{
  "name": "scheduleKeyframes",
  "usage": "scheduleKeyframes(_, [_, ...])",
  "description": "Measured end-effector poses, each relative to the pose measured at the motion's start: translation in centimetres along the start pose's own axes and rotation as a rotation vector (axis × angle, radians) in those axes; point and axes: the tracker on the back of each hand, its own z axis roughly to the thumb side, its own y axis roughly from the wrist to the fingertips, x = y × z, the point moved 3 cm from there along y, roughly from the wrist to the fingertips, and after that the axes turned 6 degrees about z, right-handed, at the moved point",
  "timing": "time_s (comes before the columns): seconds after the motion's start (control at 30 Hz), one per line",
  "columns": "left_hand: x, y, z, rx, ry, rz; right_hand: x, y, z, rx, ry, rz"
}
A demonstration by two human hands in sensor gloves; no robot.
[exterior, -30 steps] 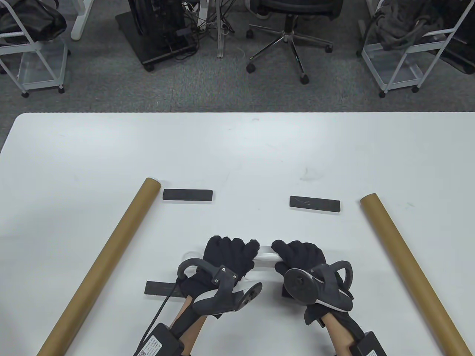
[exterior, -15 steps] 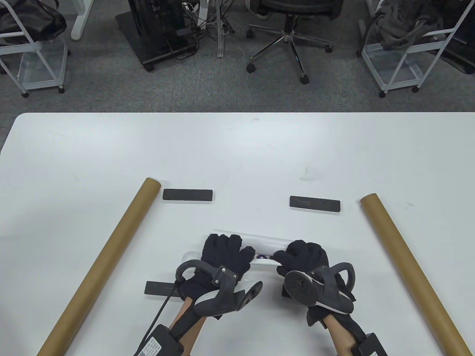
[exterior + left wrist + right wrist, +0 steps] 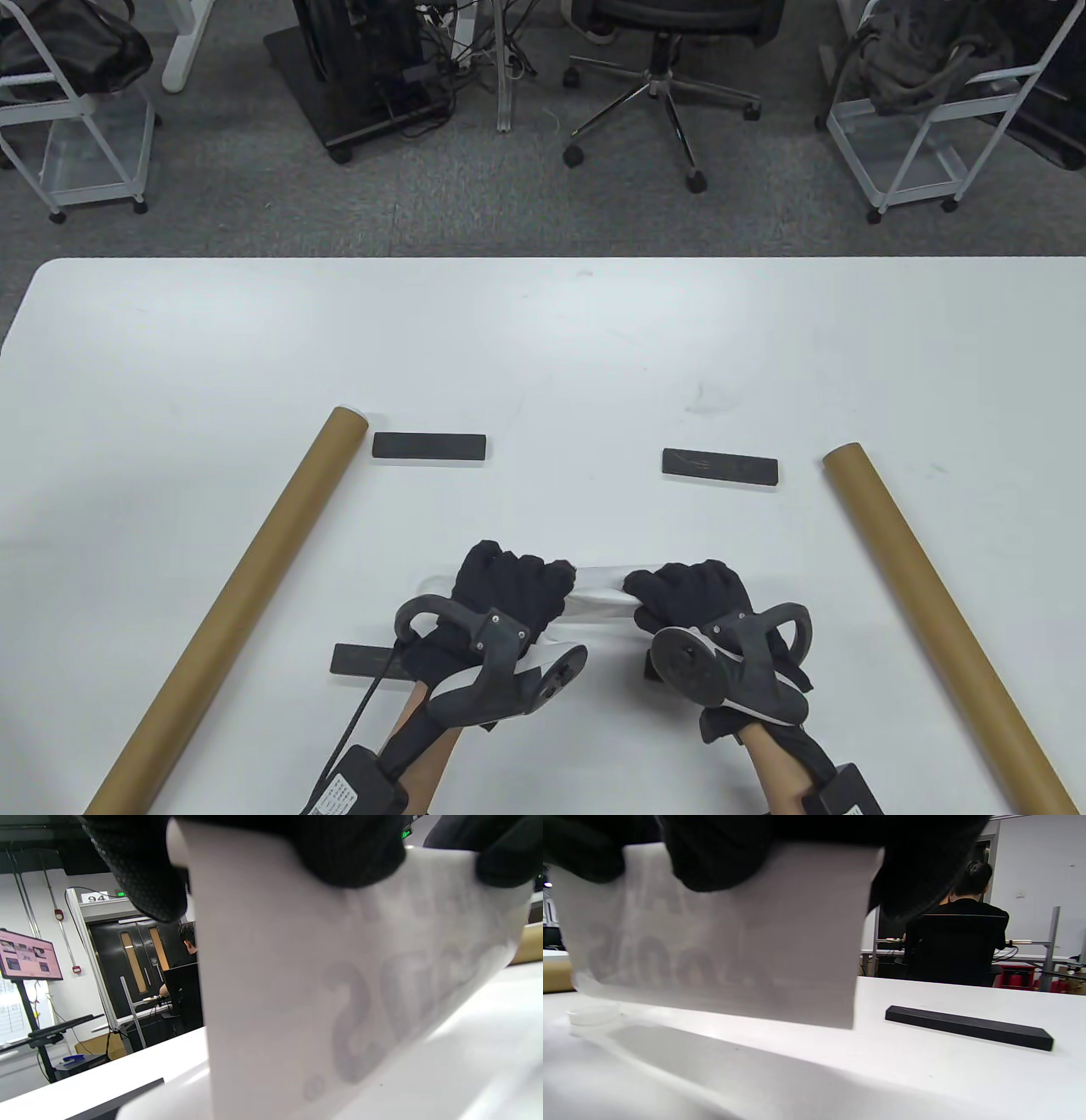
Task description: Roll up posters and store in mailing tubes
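A white poster [image 3: 601,586] lies near the table's front edge, mostly under my hands, partly rolled. My left hand [image 3: 509,587] grips its left part and my right hand [image 3: 689,592] grips its right part. In the left wrist view the sheet [image 3: 339,984] hangs from my fingers [image 3: 140,870] with faint print showing through. In the right wrist view the sheet [image 3: 721,938] hangs above the table. Two brown mailing tubes lie on the table: one on the left [image 3: 246,586], one on the right [image 3: 925,611].
Black bar weights lie at the back left [image 3: 429,446], back right [image 3: 719,466], and front left [image 3: 365,660]; another [image 3: 649,665] sits partly hidden under my right hand. One bar shows in the right wrist view [image 3: 967,1027]. A small clear cap [image 3: 594,1015] sits on the table.
The poster's far curl that showed beyond my fingers half a second ago has been drawn back under my hands. Both hands have pulled slightly toward the front edge.
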Motion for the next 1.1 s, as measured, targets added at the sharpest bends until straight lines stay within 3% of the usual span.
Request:
scheduleKeyframes(0.33, [0.6,0.1,0.5,0.063,-0.019,-0.117,-0.3,0.1,0.1,0.019,0.059,0.093])
scheduleKeyframes(0.53, [0.6,0.2,0.7,0.052,0.025,-0.094,-0.9,0.1,0.4,0.056,0.061,0.144])
scheduleKeyframes(0.67, [0.5,0.0,1.2,0.072,0.027,-0.112,-0.5,0.1,0.7,0.048,0.001,0.056])
scheduleKeyframes(0.9, [0.3,-0.2,2.0,0.085,0.098,-0.086,-0.5,0.0,0.6,0.025,-0.017,0.055])
scheduleKeyframes(1.1, [0.0,-0.1,1.8,0.056,0.033,-0.071,-0.1,-0.1,0.4,0.016,-0.005,0.036])
